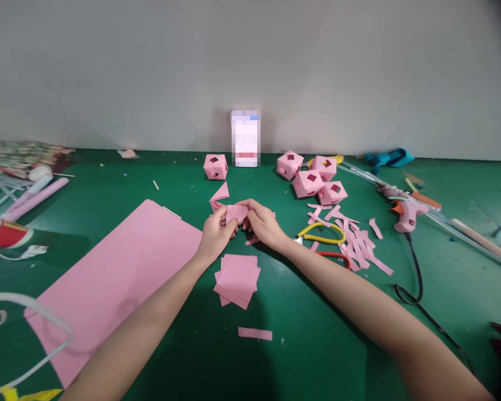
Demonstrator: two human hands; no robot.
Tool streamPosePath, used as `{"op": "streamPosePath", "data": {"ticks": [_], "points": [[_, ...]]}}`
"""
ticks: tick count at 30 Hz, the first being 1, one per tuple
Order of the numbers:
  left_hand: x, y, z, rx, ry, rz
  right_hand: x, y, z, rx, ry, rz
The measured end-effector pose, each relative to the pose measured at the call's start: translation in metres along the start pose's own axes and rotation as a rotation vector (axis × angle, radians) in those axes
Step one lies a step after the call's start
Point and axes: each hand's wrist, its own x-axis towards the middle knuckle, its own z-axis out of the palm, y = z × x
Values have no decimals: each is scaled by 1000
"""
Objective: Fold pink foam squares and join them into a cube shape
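Between both hands is a small folded pink paper piece (236,213). My left hand (217,231) pinches its left side with thumb and fingers. On its right side my right hand (262,221) is closed on the same paper, its fingertips partly hidden. Just beyond the left hand stands another folded pink paper piece (220,193). A fanned stack of pink paper squares (237,278) lies on the green table in front of the hands. Nearer to me is a single pink strip (255,333). Scissors (323,234) with yellow and red handles lie right of my right hand, partly behind the forearm.
A large pink sheet (121,278) lies at left, under my left forearm. Several cut-out pink paper shapes (311,182) and scattered strips (361,248) sit at right. A glue gun (411,213) with a black cord is farther right. A lit phone (246,139) leans on the wall.
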Motion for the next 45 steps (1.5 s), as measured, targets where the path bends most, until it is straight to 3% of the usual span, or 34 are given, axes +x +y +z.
{"op": "streamPosePath", "data": {"ticks": [12, 22, 28, 37, 45], "points": [[3, -7, -2, -120, 110, 13, 2, 3, 3, 149, 82, -29], [4, -11, -2, -89, 60, 57, 2, 3, 3, 148, 86, 4], [4, -12, -3, -149, 100, 76, 3, 4, 2, 138, 116, 9], [4, -12, -3, -67, 70, 88, 0, -1, 1, 15, 88, -2], [4, -10, -2, -86, 41, 57, 2, 3, 0, 93, 152, 15]]}}
